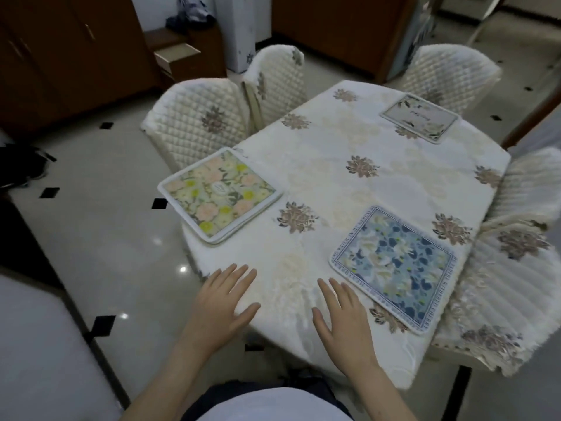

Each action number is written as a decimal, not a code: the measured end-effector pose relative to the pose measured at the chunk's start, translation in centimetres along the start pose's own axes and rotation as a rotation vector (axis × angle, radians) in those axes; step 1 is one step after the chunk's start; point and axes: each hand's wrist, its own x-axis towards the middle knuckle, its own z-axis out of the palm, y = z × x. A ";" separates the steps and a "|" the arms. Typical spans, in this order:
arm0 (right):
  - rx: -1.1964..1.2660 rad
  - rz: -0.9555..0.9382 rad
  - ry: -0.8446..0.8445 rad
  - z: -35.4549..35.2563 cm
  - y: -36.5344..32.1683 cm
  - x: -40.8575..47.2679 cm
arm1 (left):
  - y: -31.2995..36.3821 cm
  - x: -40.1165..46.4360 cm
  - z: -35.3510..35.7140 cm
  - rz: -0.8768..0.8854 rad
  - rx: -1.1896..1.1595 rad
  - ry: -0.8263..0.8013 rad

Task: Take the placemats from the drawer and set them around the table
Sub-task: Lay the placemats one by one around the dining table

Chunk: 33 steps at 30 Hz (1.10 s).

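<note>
Three placemats lie on the table (349, 177), which wears a cream floral cloth. A green and pink flowered placemat (220, 194) sits at the left edge. A blue flowered placemat (394, 265) lies at the near right. A pale grey placemat (420, 117) rests at the far end. My left hand (226, 302) hovers flat at the table's near corner, fingers spread, holding nothing. My right hand (343, 317) is flat beside it, just left of the blue placemat, also holding nothing. An open drawer (177, 57) shows in the brown cabinet at the back left.
Quilted cream chairs stand around the table: two at the far left (197, 123), one at the far end (449, 74), two on the right (528, 192). Glossy tiled floor (100, 238) spreads to the left. A dark wooden cabinet (60, 56) fills the back left.
</note>
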 end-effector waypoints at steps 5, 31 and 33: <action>0.000 0.031 0.023 1.6 -5.6 0.5 | -5.5 -2.7 -3.5 -0.071 -0.010 0.026; 0.084 0.031 0.016 9.3 -23.8 13.2 | -26.5 -0.2 -10.8 -0.207 -0.037 0.030; 0.090 0.027 0.031 9.5 -24.5 16.0 | -28.4 2.6 -11.7 -0.195 -0.015 0.019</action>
